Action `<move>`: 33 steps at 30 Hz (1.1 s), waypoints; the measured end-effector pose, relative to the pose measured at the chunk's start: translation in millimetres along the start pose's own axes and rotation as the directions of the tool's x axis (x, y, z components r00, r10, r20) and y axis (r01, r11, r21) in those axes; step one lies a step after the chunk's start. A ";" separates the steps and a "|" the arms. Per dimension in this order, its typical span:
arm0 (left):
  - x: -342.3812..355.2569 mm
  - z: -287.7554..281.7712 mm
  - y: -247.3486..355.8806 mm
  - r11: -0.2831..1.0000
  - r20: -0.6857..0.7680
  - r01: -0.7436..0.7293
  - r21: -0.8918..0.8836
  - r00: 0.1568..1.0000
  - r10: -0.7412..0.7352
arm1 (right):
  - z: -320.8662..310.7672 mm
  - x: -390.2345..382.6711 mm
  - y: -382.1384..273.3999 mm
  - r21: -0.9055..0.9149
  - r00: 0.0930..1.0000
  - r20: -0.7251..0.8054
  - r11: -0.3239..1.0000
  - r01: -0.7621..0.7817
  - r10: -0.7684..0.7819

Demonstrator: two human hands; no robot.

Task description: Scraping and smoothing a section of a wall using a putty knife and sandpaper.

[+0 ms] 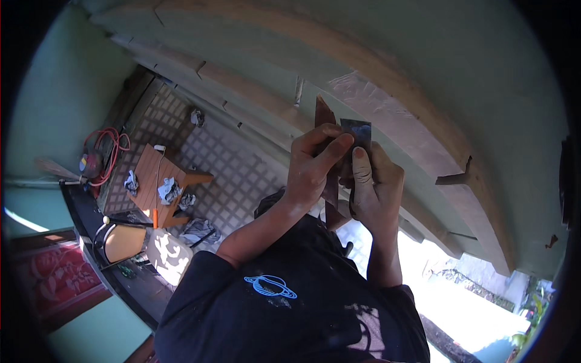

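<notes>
Pale green plastered surfaces fill the view, crossed by a long wooden moulding [417,115] that bends with the lens from the upper left to the lower right. Below it a tiled floor [230,175] with a square grid pattern is seen.

At the far left, one coil of red cable [112,148] is laid beside the wall. Next to it one small wooden table [151,181] is placed, with several crumpled rags on and around it; the exact number cannot be counted. One yellow chair seat [124,242] is seen below the table.

In the middle, two hands are raised together against the moulding. The left hand [311,169] is closed around a thin reddish-brown strip [327,151], which looks like wood; its fingers are curled over the top end, probably so that the strip is kept steady near the surface. Just to the right, the right hand [375,187] is closed on one flat dark blade [357,132], which is pinched between thumb and fingers and is held upright, touching the strip. What kind of tool the blade is cannot be told. Both forearms come up from a dark shirt [284,314].
</notes>
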State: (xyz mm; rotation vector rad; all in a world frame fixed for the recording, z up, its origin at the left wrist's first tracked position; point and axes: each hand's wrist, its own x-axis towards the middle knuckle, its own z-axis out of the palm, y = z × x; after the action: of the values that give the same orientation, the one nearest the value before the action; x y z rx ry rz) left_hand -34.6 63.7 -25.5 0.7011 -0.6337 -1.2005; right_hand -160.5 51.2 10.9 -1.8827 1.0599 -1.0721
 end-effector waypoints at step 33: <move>33.9 19.3 6.9 0.954 0.011 -0.221 0.203 0.975 0.223 | 17.0 29.1 -17.6 0.015 0.975 -0.101 0.980 -0.197 0.197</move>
State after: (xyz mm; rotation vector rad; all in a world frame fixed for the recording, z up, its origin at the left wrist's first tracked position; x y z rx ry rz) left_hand -36.8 29.5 -5.7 0.7848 -0.8112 -0.9313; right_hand -130.7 35.4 28.3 -1.6930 1.2720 -1.0626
